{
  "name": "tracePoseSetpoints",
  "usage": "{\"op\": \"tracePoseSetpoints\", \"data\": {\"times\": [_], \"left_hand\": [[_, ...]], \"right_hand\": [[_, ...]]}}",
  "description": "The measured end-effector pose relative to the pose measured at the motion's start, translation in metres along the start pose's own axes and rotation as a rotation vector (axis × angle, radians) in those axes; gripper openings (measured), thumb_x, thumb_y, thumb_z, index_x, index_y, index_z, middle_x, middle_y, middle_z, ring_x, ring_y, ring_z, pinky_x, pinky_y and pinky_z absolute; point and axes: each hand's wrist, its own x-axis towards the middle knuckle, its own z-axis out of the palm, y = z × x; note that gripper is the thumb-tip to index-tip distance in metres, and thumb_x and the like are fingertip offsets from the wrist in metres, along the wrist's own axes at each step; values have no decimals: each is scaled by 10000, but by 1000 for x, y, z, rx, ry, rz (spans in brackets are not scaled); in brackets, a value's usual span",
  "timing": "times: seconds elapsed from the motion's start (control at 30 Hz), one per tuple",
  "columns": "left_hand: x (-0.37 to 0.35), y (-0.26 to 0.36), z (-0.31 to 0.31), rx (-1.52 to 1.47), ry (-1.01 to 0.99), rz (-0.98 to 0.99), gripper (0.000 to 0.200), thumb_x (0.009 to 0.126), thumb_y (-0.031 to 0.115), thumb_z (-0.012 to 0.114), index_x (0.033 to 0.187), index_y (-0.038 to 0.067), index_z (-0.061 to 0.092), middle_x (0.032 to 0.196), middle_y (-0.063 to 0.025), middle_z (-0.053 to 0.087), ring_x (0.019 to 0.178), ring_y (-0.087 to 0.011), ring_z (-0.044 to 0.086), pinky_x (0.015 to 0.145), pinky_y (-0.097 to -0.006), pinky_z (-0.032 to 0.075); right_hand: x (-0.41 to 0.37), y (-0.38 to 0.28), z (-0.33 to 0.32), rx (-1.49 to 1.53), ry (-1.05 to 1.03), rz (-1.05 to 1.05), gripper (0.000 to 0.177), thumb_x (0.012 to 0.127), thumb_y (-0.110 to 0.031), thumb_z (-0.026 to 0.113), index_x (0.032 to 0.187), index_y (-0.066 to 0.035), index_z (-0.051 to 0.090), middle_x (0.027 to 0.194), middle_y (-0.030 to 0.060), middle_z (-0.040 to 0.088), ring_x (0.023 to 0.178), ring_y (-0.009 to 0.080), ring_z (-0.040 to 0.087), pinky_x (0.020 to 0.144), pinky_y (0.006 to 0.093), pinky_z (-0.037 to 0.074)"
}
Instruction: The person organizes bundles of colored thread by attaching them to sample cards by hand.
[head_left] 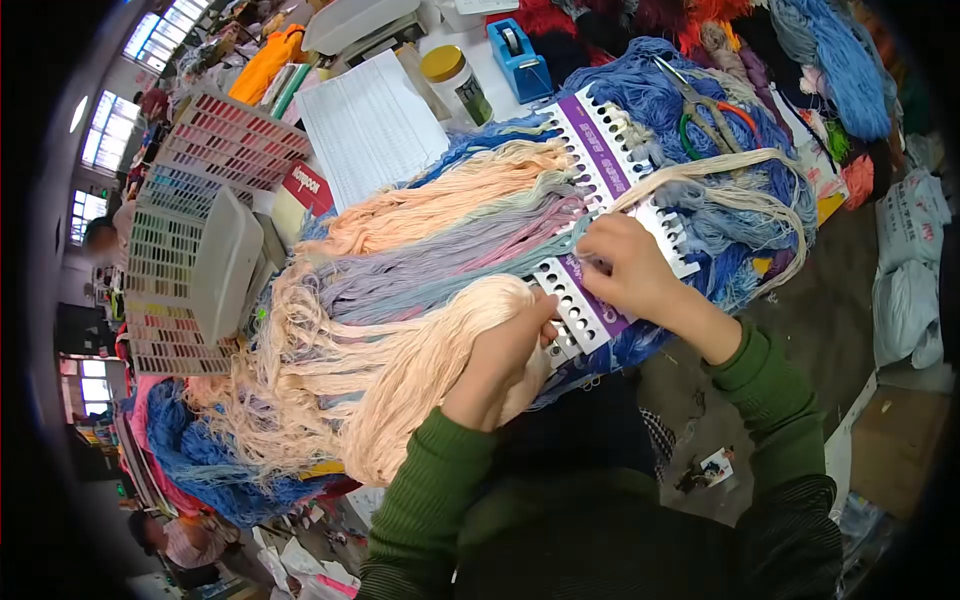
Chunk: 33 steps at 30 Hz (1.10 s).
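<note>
My left hand (500, 350) is closed around a thick peach skein of thread (415, 390) that hangs toward the lower left. Just right of it, a long white-and-purple card with holes along both edges (597, 150) lies across the thread pile. My right hand (640, 265) rests over the card's lower part, fingers curled and pinched; what lies between the fingertips is hidden. Orange-peach strands (450, 190), lilac strands (400, 270) and teal strands (500, 255) run leftward from the card's holes. A cream bundle (700, 172) loops out to the right beyond my right hand.
Scissors with red and green handles (700, 115) lie on blue thread (640, 75). Behind stand a blue tape dispenser (518, 60), a gold-lidded jar (455, 85) and a printed sheet (372, 125). Colour sample boards (170, 245) and a plastic tray (228, 265) are at left.
</note>
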Motion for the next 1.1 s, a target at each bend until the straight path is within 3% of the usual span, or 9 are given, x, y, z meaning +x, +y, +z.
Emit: {"op": "tracePoseSetpoints", "data": {"times": [0.03, 0.23, 0.33, 0.57, 0.77, 0.9, 0.97, 1.07, 1.1], "left_hand": [[-5, 4, -1, -16, 5, -6, 67, 750, 109, 522, 767, 48, 542, 633, 7, 493, 524, -67, 416, 480, -177, 329], [4, 7, 8, -188, -23, 85, 84, 780, 101, 482, 770, 33, 530, 612, 2, 494, 491, -66, 413, 461, -180, 337], [17, -7, 3, -95, -20, 121, 87, 779, 108, 489, 747, 32, 516, 594, -3, 489, 466, -68, 404, 440, -182, 334], [3, 9, -32, -230, -7, 141, 82, 756, 112, 534, 706, 51, 510, 572, -10, 491, 456, -81, 421, 438, -201, 342], [4, 4, -28, -234, 75, 163, 100, 771, 133, 549, 752, 37, 534, 601, -16, 508, 493, -73, 432, 446, -195, 349], [-30, 27, -27, -716, -363, 21, 283, 805, 113, 465, 1043, -36, 425, 865, -89, 533, 530, -8, 366, 456, -133, 308], [-26, 27, -25, -666, -436, 74, 261, 809, 60, 407, 1059, -13, 416, 735, -27, 509, 452, -10, 368, 420, -140, 313], [-14, 34, 16, 253, -92, 57, 270, 767, 19, 456, 1037, 4, 464, 602, -12, 493, 448, -62, 410, 432, -159, 328], [1, 11, 5, 182, -111, 58, 189, 753, 37, 497, 939, 12, 515, 629, -16, 498, 447, -74, 427, 424, -166, 336]], "right_hand": [[-4, 4, 8, -39, 20, -155, 187, 591, -111, 579, 763, -41, 554, 742, 100, 494, 710, 261, 470, 618, 347, 379], [-10, -17, 4, -92, -91, -203, 287, 592, -234, 577, 811, -51, 554, 771, 80, 483, 681, 244, 469, 618, 337, 365], [-3, -8, 2, 153, -312, -51, 273, 566, -167, 567, 804, -35, 567, 738, 76, 484, 623, 211, 473, 554, 301, 378], [-2, -9, 2, 289, -167, 115, 262, 540, -97, 581, 784, -2, 566, 711, 56, 490, 524, 143, 462, 482, 249, 377], [-4, -9, 12, 229, -147, 21, 265, 593, -200, 587, 770, -9, 543, 739, 112, 483, 708, 258, 490, 606, 339, 408], [-10, 2, 19, 239, -34, -51, 253, 626, -99, 509, 859, -7, 481, 766, 128, 471, 726, 298, 470, 657, 359, 393], [-11, -2, 19, 339, -19, 62, 205, 654, -63, 512, 853, -17, 505, 761, 112, 494, 680, 258, 497, 602, 319, 408], [-8, -3, 18, 599, -14, 250, 167, 680, -20, 525, 847, -29, 535, 756, 90, 503, 618, 200, 500, 542, 262, 404], [-9, -1, 20, 516, -8, 181, 171, 677, -34, 533, 848, -28, 533, 757, 90, 498, 622, 203, 499, 548, 268, 406]]}}
